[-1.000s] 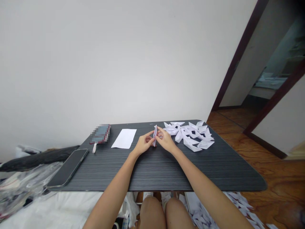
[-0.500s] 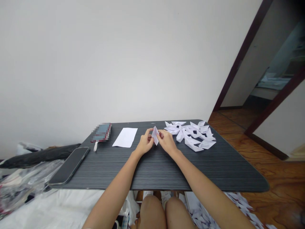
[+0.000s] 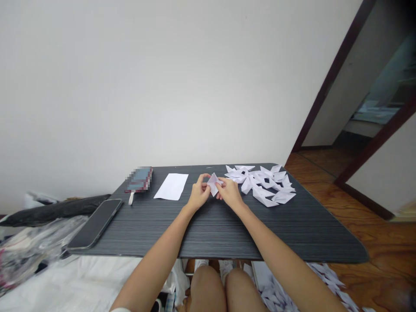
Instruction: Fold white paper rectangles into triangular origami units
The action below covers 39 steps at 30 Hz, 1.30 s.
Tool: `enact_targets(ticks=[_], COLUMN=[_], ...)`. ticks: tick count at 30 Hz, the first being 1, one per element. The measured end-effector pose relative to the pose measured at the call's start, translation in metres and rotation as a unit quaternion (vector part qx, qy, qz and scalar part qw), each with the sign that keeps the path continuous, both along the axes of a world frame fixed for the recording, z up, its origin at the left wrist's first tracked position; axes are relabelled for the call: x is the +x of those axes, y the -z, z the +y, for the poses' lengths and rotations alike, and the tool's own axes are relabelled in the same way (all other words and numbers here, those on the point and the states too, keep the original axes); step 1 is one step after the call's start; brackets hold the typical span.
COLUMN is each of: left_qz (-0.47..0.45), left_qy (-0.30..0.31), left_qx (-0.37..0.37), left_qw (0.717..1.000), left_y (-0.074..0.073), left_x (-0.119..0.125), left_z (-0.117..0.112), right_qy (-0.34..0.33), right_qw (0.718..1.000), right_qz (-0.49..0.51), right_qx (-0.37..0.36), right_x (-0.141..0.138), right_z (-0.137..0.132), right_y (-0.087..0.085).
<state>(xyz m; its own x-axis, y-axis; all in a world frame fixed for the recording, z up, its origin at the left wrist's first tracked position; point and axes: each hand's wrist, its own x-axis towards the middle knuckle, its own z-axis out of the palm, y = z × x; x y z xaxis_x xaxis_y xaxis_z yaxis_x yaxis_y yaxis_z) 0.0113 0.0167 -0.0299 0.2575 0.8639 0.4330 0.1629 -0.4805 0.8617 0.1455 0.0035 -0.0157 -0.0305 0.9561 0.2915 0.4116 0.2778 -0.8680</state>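
A small folded piece of white paper (image 3: 213, 183) is held between both hands over the middle of the dark table. My left hand (image 3: 199, 192) pinches its left side, thumb in front. My right hand (image 3: 229, 190) grips its right side, with the thumb on the front face and fingers behind. The paper has a pointed top and diamond-like outline; its back is hidden. Close to my right hand lies a cluster of folded white paper boats (image 3: 260, 184). A flat white sheet of paper (image 3: 171, 186) rests to the left of my left hand.
On the dark table (image 3: 214, 238), a smartphone (image 3: 95, 224) lies at the left edge, and a blurred-out item with a white strap (image 3: 131, 198) sits behind it. A white wall (image 3: 208, 86) stands at the back. More folded papers (image 3: 276, 294) lie below the table.
The folded paper has spread wider, showing a broader diamond shape and a point on its right. My right fingers have shifted lower behind it; both hands moved slightly right.
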Motion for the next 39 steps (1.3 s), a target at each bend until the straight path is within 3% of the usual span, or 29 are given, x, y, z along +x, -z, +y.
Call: enact_targets(ticks=[4,7,11,15,22,31,36,39], left_qz=[0.007,-0.005,-0.081,-0.17,-0.239,-0.163,-0.085,-0.04], left_qy=[0.012,-0.003,-0.011,0.021,0.062,0.022,0.022,0.031], left_qx=[0.007,0.0,-0.053,-0.122,-0.183,-0.141,-0.082,-0.052], left_qw=[1.0,1.0,0.995,0.978,0.952,0.976,0.993,0.997], left_y=[0.001,0.0,-0.006,-0.015,-0.018,-0.015,-0.009,-0.005], left_x=[0.005,0.005,0.002,-0.002,-0.005,-0.001,0.002,0.004], left_z=[-0.005,-0.004,0.0,0.001,0.0,0.003,0.001,-0.002], right_qy=[0.029,0.011,-0.047,-0.123,-0.142,-0.132,-0.053,-0.041], right_qw=[0.997,0.996,0.997,0.979,0.973,0.979,0.988,0.989], right_qz=[-0.053,-0.055,0.051,0.16,0.166,0.053,0.11,0.131], right_qx=[0.039,0.068,0.047,0.034,0.072,0.144,0.091,0.054], right_x=[0.002,0.003,0.003,0.004,0.012,0.018,0.019,0.018], right_z=[-0.002,-0.001,0.002,0.006,0.008,0.006,0.012,0.015], right_y=[0.0,-0.001,0.0,0.0,-0.005,-0.005,-0.004,-0.001])
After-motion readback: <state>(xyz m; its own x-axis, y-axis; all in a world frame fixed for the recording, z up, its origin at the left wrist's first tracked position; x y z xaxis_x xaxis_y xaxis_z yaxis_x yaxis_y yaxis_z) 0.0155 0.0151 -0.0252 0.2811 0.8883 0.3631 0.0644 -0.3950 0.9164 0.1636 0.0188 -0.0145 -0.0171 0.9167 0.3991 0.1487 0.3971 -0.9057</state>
